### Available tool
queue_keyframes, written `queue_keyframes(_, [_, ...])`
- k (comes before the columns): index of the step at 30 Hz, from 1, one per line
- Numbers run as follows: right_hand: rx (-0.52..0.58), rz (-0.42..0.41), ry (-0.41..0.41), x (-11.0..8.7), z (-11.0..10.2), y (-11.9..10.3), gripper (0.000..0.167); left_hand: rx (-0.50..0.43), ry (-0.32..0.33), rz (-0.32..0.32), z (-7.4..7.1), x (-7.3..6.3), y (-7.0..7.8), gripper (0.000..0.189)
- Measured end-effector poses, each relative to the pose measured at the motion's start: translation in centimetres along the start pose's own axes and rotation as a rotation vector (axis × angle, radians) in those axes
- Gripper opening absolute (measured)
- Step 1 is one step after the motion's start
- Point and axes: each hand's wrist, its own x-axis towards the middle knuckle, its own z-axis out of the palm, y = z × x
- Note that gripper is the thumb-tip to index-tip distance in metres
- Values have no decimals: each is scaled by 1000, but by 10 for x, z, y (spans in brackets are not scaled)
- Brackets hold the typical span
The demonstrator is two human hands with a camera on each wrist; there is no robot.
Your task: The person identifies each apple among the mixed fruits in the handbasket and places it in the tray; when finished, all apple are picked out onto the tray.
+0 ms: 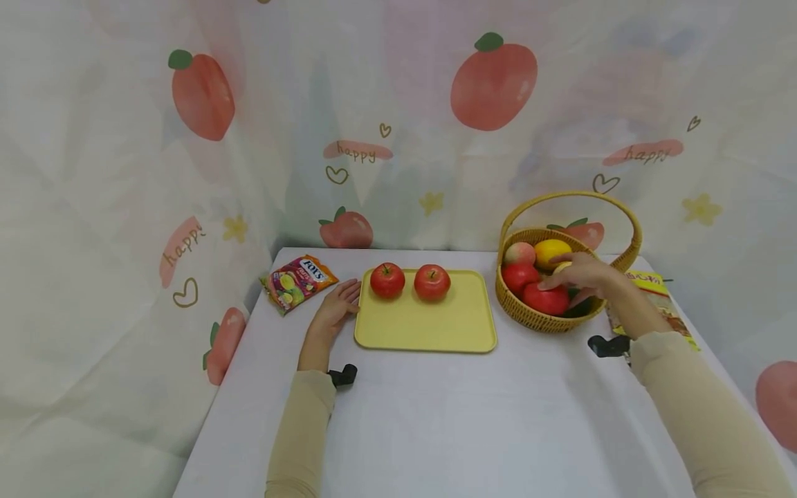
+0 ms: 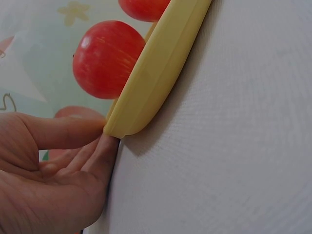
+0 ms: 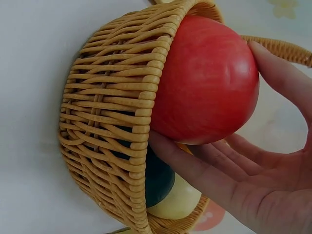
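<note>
Two red apples, a left one [image 1: 387, 281] and a right one [image 1: 432, 283], sit along the far side of a yellow tray [image 1: 429, 332]. At the tray's left edge, my left hand [image 1: 336, 304] holds the rim between thumb and fingers. In the left wrist view, the thumb [image 2: 73, 132] meets the tray's corner. My right hand [image 1: 582, 273] reaches into a wicker basket [image 1: 529, 317] and grips a red apple [image 3: 207, 80] near its front rim. Thumb and fingers lie on opposite sides of this apple, which still sits within the basket.
Also in the basket are another red fruit [image 1: 520, 277], a peach [image 1: 520, 254], a yellow lemon [image 1: 551, 254] and a dark green fruit [image 3: 159, 180]. The basket's tall handle [image 1: 569, 195] arches behind. A candy bag [image 1: 299, 282] lies left; a yellow packet [image 1: 663, 304] lies right.
</note>
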Motion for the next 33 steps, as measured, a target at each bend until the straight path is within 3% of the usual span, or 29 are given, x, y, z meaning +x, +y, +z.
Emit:
queue_keyframes(8, [37, -58, 4, -8, -1, 2, 98, 3, 2, -6, 0, 1, 0, 84])
queue_keyframes(24, [111, -147, 178, -27, 3, 2, 94, -6, 13, -7, 1, 0, 0, 84])
queue_keyframes(33, [127, -242, 277, -42, 14, -14, 94, 15, 32, -19, 1, 0, 0, 84])
